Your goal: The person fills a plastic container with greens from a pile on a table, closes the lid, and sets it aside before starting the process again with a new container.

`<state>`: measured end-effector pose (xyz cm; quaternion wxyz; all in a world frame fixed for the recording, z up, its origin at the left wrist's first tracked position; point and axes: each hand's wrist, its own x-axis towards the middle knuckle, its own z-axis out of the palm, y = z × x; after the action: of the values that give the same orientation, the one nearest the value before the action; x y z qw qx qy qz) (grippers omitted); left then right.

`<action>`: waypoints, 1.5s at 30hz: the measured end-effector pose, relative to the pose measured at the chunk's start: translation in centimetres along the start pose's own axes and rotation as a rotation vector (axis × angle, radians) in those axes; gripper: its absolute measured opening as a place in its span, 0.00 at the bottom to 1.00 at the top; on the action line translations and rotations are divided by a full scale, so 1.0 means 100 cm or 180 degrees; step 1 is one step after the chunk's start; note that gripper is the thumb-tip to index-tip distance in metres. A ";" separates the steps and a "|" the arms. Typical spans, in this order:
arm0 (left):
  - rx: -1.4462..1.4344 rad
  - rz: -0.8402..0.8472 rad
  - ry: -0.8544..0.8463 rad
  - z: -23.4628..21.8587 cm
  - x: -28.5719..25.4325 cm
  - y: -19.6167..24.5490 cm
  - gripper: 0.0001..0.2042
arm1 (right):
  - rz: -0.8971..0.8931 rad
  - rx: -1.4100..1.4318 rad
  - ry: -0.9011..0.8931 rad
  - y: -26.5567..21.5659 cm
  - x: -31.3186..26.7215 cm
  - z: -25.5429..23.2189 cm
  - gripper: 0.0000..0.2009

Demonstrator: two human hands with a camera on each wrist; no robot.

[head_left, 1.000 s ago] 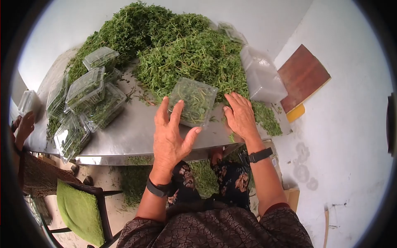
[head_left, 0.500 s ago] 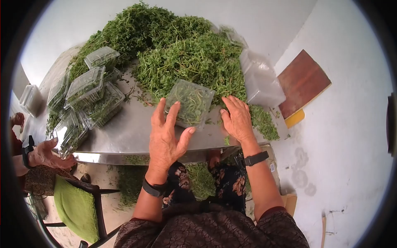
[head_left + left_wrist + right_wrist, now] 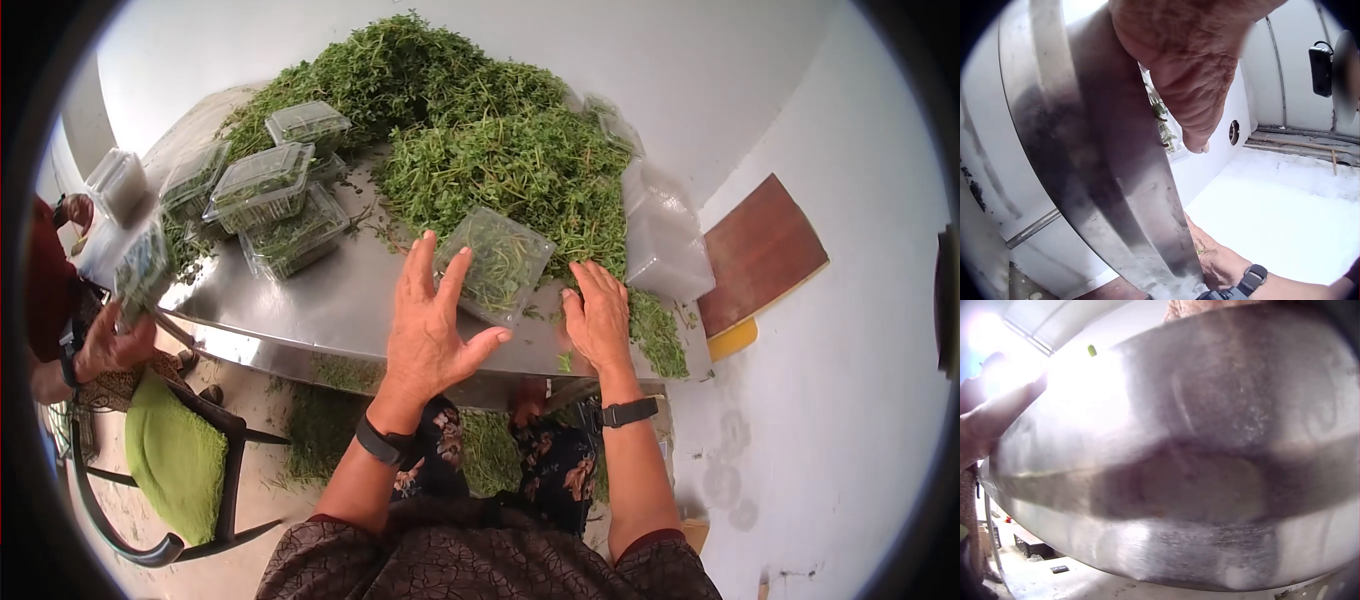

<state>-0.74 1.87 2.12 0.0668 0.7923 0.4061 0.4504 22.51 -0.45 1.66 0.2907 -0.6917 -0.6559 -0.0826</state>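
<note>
A clear plastic box (image 3: 495, 265) with a lid and green leafy stems inside lies on the metal table before me in the head view. My left hand (image 3: 430, 325) is at its left side, fingers spread and extended, the fingertips overlapping the box's edge in this view. To the box's right, my right hand (image 3: 602, 325) lies palm down, fingers extended towards the pile of leafy greens (image 3: 500, 150). Neither hand grips anything. In the left wrist view, my left hand (image 3: 1188, 81) shows close up over the table edge, with greens in clear plastic behind it.
Several filled clear boxes (image 3: 262, 185) stand stacked at the left. Another person's hand (image 3: 118, 345) holds a filled box (image 3: 142, 268) by the table's left edge. Nested empty boxes (image 3: 668, 235) stand at the right, near a brown board (image 3: 765, 250). A chair with a green cover (image 3: 175, 450) stands lower left.
The other person's hand has reached in from the left and lifted a filled box off the front of the stack. The head view has shifted; my hands keep nearly the same pose around the box.
</note>
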 end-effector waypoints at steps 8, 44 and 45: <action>0.0053 -0.0063 -0.0047 0.002 -0.001 0.000 0.41 | -0.0024 -0.0016 0.0021 0.000 0.000 -0.001 0.20; 0.0417 0.0302 0.0111 0.006 -0.002 -0.001 0.41 | -0.0041 0.0005 0.0195 0.004 0.000 0.007 0.19; 0.0440 0.0301 0.0111 0.007 -0.003 -0.002 0.41 | -0.0029 -0.0030 0.0203 0.003 0.001 0.006 0.18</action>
<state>-0.37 1.99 1.46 -0.0166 0.8054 0.3995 0.4377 22.63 -0.07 1.08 0.3078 -0.6870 -0.6491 -0.1090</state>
